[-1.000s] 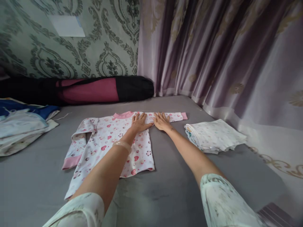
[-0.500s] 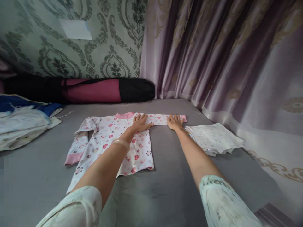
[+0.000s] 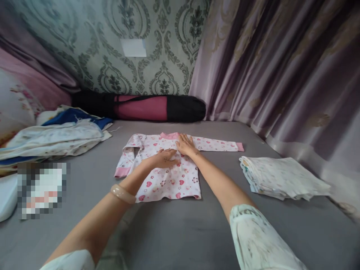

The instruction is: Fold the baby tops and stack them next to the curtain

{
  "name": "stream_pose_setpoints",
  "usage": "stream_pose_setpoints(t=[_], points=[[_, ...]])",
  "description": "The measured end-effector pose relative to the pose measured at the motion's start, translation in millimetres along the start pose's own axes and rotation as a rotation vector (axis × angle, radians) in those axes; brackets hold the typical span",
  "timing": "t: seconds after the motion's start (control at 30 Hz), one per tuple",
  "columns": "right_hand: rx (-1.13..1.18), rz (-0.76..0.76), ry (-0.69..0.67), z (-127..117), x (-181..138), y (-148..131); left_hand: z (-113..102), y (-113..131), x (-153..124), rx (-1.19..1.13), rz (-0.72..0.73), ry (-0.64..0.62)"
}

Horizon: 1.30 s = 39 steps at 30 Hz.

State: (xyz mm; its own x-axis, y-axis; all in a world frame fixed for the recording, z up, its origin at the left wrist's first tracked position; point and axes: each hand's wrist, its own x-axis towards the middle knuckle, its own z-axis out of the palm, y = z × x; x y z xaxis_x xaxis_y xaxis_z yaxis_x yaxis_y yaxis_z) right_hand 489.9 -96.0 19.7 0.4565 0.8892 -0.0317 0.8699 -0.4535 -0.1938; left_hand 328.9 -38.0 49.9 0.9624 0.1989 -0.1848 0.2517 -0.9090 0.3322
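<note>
A white long-sleeved children's shirt (image 3: 171,180) with pink and red prints lies spread on the grey bed sheet. Its pink collar (image 3: 168,135) points away from me. The right-hand sleeve (image 3: 218,144) stretches out straight, while the left-hand sleeve (image 3: 126,161) is bent downward beside the body of the shirt. My right hand (image 3: 186,145) lies flat on the shirt by the collar, fingers extended. Over the shirt's middle is my left hand (image 3: 166,158), its fingers stretched out toward the right; a pale bangle (image 3: 123,194) circles that wrist.
A stack of folded white cloths (image 3: 284,178) sits at the right. Rumpled clothes (image 3: 56,138) are heaped at the left, with a pixelated object (image 3: 43,191) nearer me. A black and maroon long bag (image 3: 140,107) lies along the wall; curtains (image 3: 270,67) hang at the right.
My right hand has moved left from the outstretched sleeve to near the collar. My left hand has come down from the shoulder onto the shirt's middle. The view has turned left.
</note>
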Motion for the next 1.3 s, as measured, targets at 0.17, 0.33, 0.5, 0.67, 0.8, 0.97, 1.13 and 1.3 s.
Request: stream_pose_setpoints(t=[0.17, 0.33, 0.5, 0.67, 0.8, 0.97, 1.13, 1.3], points=[[0.014, 0.118, -0.020, 11.2, 18.1, -11.8, -8.6, -18.1, -41.6, -0.060, 0.006, 0.000], [-0.019, 0.124, 0.001, 18.2, 21.2, -11.1, -17.6, -33.5, -74.7, -0.212, -0.008, 0.030], [-0.026, 0.140, -0.038, 13.2, 23.2, -10.1, -24.7, -57.2, -98.2, -0.364, -0.164, 0.224], [-0.055, 0.127, 0.063, 12.5, 16.7, -35.4, -29.3, -94.9, -120.5, -0.396, -0.407, 0.508], [-0.033, -0.044, 0.014, 23.3, 11.5, -78.8, -27.2, -118.1, -134.8, -0.313, -0.684, 0.568], [0.031, -0.075, -0.050, 31.2, 28.6, -117.1, -19.6, -128.5, -139.3, -0.285, -0.782, 0.498], [0.066, 0.047, 0.004, 35.2, 50.1, -126.5, -15.1, -129.6, -138.6, -0.335, -0.824, 0.442], [0.046, 0.047, 0.087, 43.8, 48.4, -127.6, -13.4, -125.1, -134.8, -0.343, -0.824, 0.349]])
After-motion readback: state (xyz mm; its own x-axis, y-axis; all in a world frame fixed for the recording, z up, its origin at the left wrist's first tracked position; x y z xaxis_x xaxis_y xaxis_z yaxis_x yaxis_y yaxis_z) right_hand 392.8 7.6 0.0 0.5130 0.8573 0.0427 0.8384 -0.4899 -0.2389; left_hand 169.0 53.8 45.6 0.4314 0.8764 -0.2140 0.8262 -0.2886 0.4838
